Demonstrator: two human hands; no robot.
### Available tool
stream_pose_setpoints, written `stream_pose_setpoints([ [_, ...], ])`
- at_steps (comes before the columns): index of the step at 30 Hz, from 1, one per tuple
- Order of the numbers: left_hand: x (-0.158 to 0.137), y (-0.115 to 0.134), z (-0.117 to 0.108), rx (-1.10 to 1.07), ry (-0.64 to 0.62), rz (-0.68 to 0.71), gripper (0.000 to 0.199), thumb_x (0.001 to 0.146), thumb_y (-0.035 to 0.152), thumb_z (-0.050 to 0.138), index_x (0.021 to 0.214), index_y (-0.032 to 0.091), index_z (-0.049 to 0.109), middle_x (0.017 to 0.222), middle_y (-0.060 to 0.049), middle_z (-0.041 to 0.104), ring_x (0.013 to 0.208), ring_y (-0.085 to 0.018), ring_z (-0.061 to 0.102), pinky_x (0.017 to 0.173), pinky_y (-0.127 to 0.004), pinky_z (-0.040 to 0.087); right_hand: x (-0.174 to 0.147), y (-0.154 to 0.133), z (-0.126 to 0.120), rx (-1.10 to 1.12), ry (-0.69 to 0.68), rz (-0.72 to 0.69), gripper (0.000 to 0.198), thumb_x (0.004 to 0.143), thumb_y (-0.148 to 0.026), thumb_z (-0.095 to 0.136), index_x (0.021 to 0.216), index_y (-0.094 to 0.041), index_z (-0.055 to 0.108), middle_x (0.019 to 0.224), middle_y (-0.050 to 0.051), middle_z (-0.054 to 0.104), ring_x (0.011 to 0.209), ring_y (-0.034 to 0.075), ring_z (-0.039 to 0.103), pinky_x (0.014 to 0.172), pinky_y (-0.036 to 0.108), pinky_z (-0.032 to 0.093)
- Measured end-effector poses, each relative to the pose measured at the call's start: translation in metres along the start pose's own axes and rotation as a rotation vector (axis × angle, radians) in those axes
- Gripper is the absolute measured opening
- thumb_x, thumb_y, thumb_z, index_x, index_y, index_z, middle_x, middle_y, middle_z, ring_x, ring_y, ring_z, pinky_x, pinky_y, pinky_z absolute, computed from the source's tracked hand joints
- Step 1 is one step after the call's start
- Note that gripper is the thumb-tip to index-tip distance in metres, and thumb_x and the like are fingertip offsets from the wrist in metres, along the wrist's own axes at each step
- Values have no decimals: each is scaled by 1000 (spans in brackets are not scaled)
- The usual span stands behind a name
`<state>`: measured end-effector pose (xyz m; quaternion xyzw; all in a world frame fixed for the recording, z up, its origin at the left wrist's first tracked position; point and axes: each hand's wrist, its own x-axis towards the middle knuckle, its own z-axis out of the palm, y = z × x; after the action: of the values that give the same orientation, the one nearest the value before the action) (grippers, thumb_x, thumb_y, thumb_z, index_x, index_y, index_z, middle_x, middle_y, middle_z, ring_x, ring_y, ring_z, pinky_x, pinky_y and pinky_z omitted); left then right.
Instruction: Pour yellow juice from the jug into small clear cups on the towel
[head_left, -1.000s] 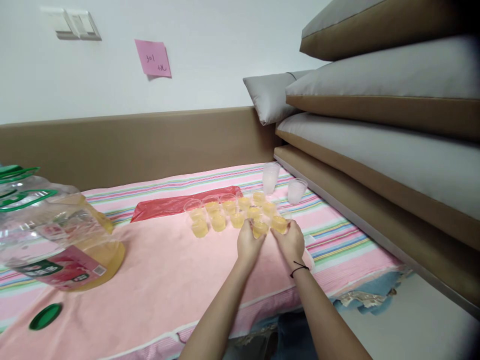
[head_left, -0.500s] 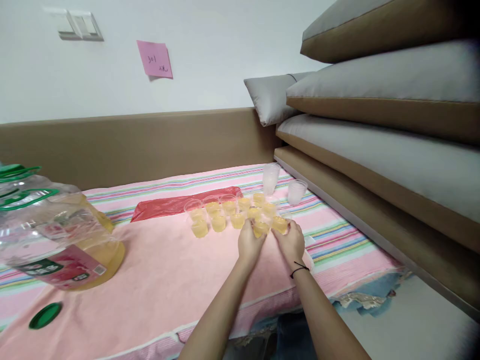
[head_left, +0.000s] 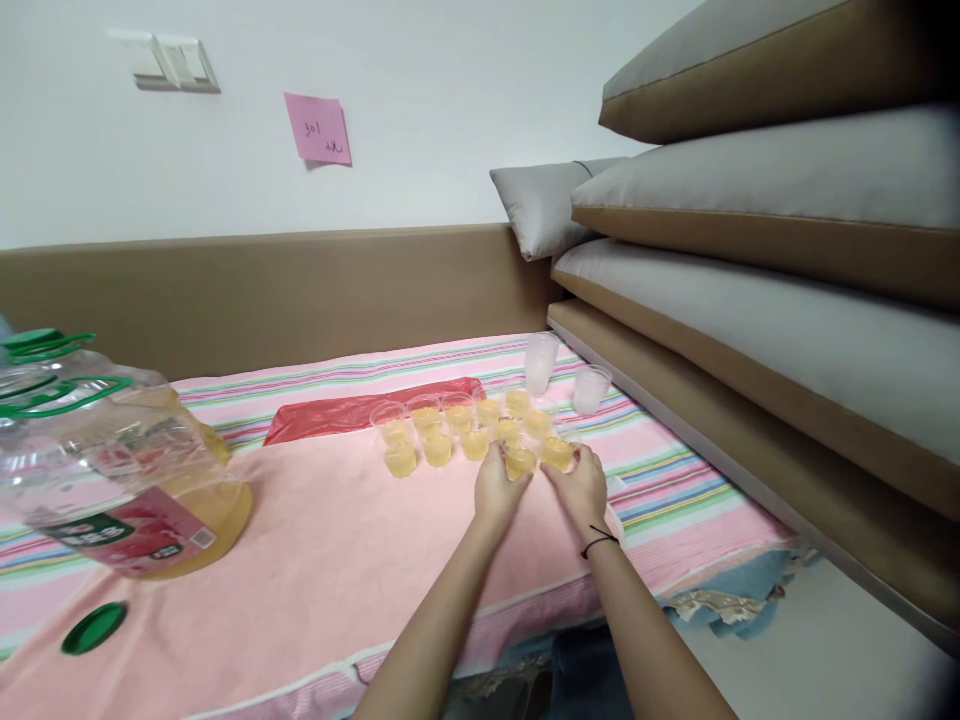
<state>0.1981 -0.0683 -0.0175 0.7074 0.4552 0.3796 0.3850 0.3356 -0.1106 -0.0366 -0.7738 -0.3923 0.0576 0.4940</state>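
Observation:
Several clear plastic cups with yellow liquid stand close together in rows on the pink cloth (head_left: 315,540). At the near right end of the rows, my left hand (head_left: 497,492) is closed around one plastic cup (head_left: 520,462). My right hand (head_left: 581,488), with a black cord at the wrist, is closed around the neighbouring cup (head_left: 556,455). Both cups look upright and stand side by side. Farther left in the front row are another filled cup (head_left: 400,459) and a filled cup (head_left: 437,449), touched by neither hand.
Large clear jugs (head_left: 142,455) of yellow liquid stand at the left, a green cap (head_left: 94,628) in front of them. A red plastic bag (head_left: 322,412) lies behind the cups. Stacked spare cups (head_left: 539,362) and another cup stack (head_left: 592,389) stand behind right. Grey cushions (head_left: 720,200) are piled at the right.
The view has tilted up slightly, so most things sit a little lower in it. Both hands keep their hold on the two cups, with barely any movement.

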Motion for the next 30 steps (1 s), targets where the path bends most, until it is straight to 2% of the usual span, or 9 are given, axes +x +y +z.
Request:
stream_pose_setpoints([
  [5, -3, 3, -11, 71, 31, -1, 77, 63, 23, 75, 130, 14, 38, 123, -17, 61, 115, -29, 59, 94, -40, 48, 3, 8, 0, 63, -38, -3, 55, 56, -32, 70, 106, -17, 54, 108, 13, 60, 109, 34, 55, 94, 42, 45],
  [8, -19, 7, -25, 141, 54, 23, 64, 71, 25, 69, 128, 12, 44, 126, -19, 59, 119, -31, 56, 99, -46, 45, 3, 13, -4, 121, -68, 4, 66, 54, -28, 69, 116, -15, 52, 118, 16, 58, 105, 32, 60, 92, 40, 48],
  [12, -57, 4, -43, 248, 44, 119, 41, 79, 22, 57, 119, 12, 54, 123, -18, 61, 118, -31, 56, 103, -51, 42, 5, 18, -19, 196, -75, 30, 68, 55, -25, 65, 121, -16, 52, 127, 17, 54, 69, 19, 65, 75, 37, 54],
  [15, -82, -7, -47, 325, -6, 241, 35, 77, 15, 55, 112, 13, 59, 123, -16, 62, 123, -32, 53, 108, -53, 38, 6, 19, -32, 241, -49, 44, 62, 55, -28, 66, 116, -18, 56, 118, 13, 62, 58, 15, 60, 68, 37, 53],
  [17, -91, -16, -45, 454, -13, 413, 33, 80, 12, 52, 112, 13, 59, 126, -16, 61, 127, -33, 50, 109, -56, 37, 5, 18, -41, 264, -23, 52, 60, 56, -34, 69, 112, -18, 58, 111, 11, 66, 55, 14, 57, 62, 35, 52],
  [20, -94, -26, -42, 649, 48, 655, 32, 84, 9, 46, 114, 12, 57, 123, -17, 63, 125, -32, 52, 106, -56, 43, 3, 15, -53, 280, 27, 55, 54, 59, -44, 70, 105, -17, 61, 98, 10, 70, 54, 15, 57, 57, 32, 50],
  [23, -94, -28, -43, 673, 62, 731, 32, 84, 10, 48, 116, 12, 54, 121, -16, 63, 123, -30, 54, 102, -50, 49, 3, 12, -63, 300, 56, 51, 40, 66, -49, 65, 89, -17, 65, 79, 7, 71, 53, 17, 61, 52, 30, 49],
  [26, -98, -27, -46, 639, 14, 783, 32, 86, 10, 46, 116, 14, 52, 117, -13, 65, 119, -27, 57, 99, -45, 53, 16, 11, -70, 307, 81, 36, 36, 73, -53, 59, 78, -18, 63, 66, 6, 70, 49, 18, 62, 50, 30, 50],
  [30, -105, -24, -48, 606, -21, 850, 32, 85, 7, 42, 114, 16, 53, 106, -10, 68, 105, -25, 63, 93, -42, 55, 64, 12, -72, 246, 94, -19, 30, 78, -45, 51, 81, -18, 64, 75, 9, 73, 67, 23, 69, 68, 35, 55],
])
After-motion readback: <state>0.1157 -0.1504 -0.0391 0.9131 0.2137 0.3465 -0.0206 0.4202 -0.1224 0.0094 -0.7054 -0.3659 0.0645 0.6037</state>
